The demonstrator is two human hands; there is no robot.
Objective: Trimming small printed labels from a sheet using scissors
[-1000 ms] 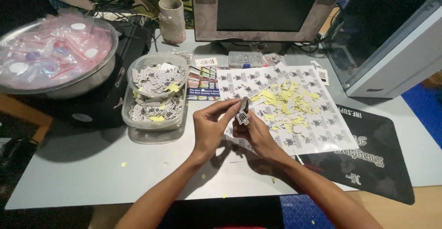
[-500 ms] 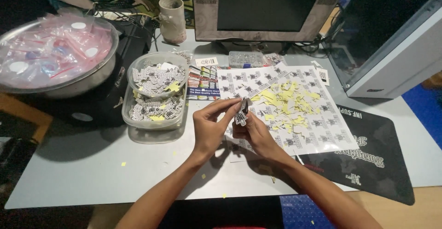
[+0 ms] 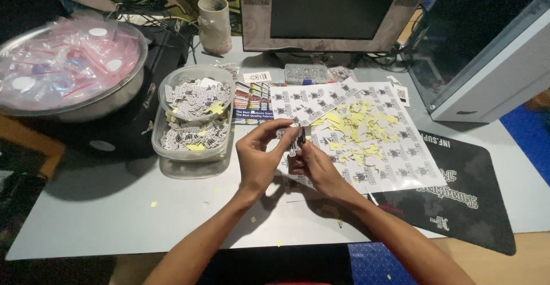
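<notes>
- The left hand [image 3: 259, 158] and the right hand [image 3: 314, 164] meet at the centre of the desk [image 3: 103, 216], fingertips touching.
- Both hands pinch one small printed sticker [image 3: 298, 139] between thumb and fingers; the fingers are closed tight on it, and it stands nearly upright.
- The sticker is held just above the near-left corner of the sticker sheet [image 3: 366, 142], which lies flat at 3 o'clock from the hands.
- Yellow paper scraps [image 3: 358, 127] lie scattered on the middle of the sheet.
- A clear plastic tub [image 3: 192, 147] sits at 9 o'clock from the hands, with a clear bowl [image 3: 197, 87] resting on its far end; both hold cut stickers.
- A metal basin [image 3: 74, 104] filled with small plastic bags sits at 10 o'clock, well apart from the hands.
- A mug [image 3: 215, 24] stands at 11 o'clock; a monitor [image 3: 338, 10] stands at 12 o'clock.
- A black mat [image 3: 458, 205] lies at 4 o'clock, partly under the sheet.
</notes>
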